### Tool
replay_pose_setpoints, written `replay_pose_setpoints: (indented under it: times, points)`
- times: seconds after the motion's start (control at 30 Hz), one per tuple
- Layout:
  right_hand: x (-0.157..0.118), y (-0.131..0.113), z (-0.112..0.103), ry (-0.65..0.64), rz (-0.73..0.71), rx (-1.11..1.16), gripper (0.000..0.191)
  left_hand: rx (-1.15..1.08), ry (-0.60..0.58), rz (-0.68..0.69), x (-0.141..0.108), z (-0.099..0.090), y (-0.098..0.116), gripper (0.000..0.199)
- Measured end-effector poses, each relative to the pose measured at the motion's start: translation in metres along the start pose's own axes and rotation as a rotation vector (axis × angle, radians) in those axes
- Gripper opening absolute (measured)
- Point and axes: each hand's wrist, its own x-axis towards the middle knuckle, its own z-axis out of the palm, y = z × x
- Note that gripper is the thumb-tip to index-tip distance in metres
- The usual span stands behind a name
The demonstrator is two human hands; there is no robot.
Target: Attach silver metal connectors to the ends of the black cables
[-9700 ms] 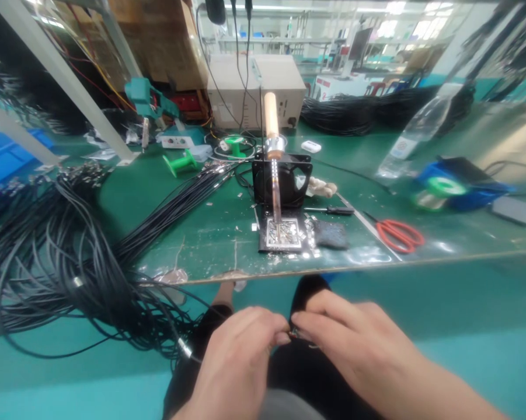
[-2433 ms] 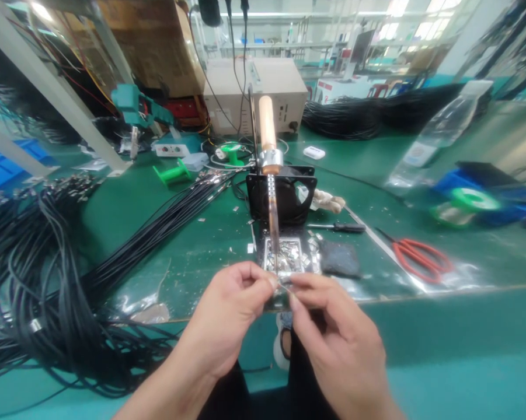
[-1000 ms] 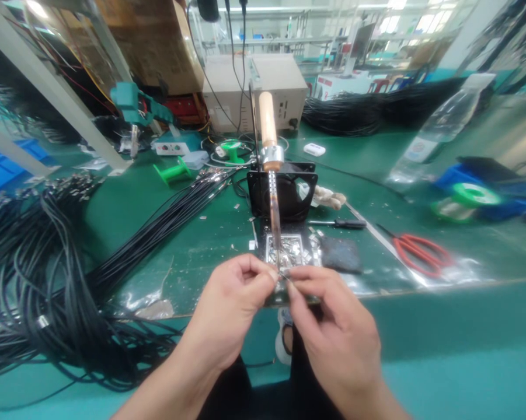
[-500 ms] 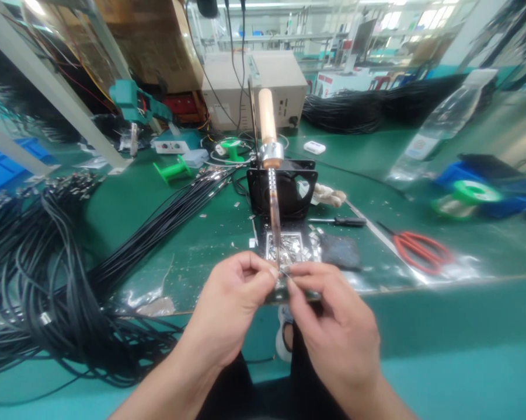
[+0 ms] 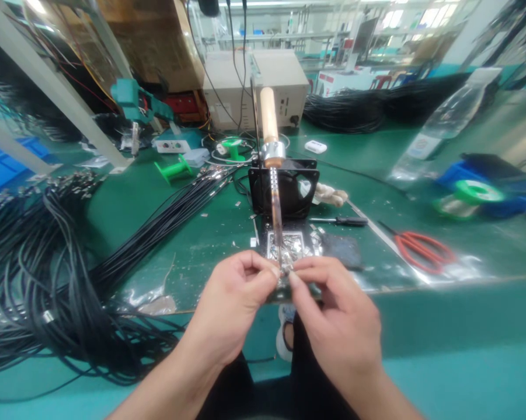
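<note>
My left hand (image 5: 236, 306) is closed in a pinch beside the tip of a soldering iron (image 5: 270, 125). What its fingertips hold is too small to make out. Opposite it, my right hand (image 5: 339, 318) also pinches, with a tiny dark piece partly showing at its fingertips. The iron has a wooden handle and slants down so that its tip ends between my two hands. Just beyond my fingers are small shiny metal pieces (image 5: 292, 248) in a shallow tray. Behind the iron's shaft stands a black fan frame (image 5: 304, 201).
Bundled black cables (image 5: 70, 280) cover the left and hang over the table edge. To the right are a screwdriver (image 5: 348, 221), a dark pad (image 5: 341, 251), red-handled scissors (image 5: 424, 251), a solder spool (image 5: 475, 195) and a plastic bottle (image 5: 442, 125). Green spools (image 5: 175, 169) lie at the back left.
My right fingertips have shifted slightly right, away from the left ones, and the thin dark strand seen between them shows less now. The left hand stays almost in place.
</note>
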Motion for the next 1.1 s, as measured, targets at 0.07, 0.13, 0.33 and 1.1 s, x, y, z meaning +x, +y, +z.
replay_pose_setpoints:
  times: [0.07, 0.13, 0.33, 1.1]
  points:
    - [0.002, -0.001, 0.000, 0.001, 0.039, 0.038, 0.011, 0.006, -0.004, -0.005, 0.000, 0.000, 0.000, 0.014]
    - [0.005, -0.001, 0.000, -0.013, 0.104, 0.090, 0.010, 0.013, -0.007, 0.000, 0.001, -0.001, -0.001, 0.014]
    - [0.016, -0.004, 0.000, -0.120, 0.361, 0.313, 0.013, -0.004, -0.021, 0.019, 0.001, 0.000, 0.000, 0.014]
    - [0.006, -0.001, 0.012, -0.005, 0.330, 0.349, 0.013, -0.037, -0.012, -0.004, 0.001, 0.002, 0.003, 0.013]
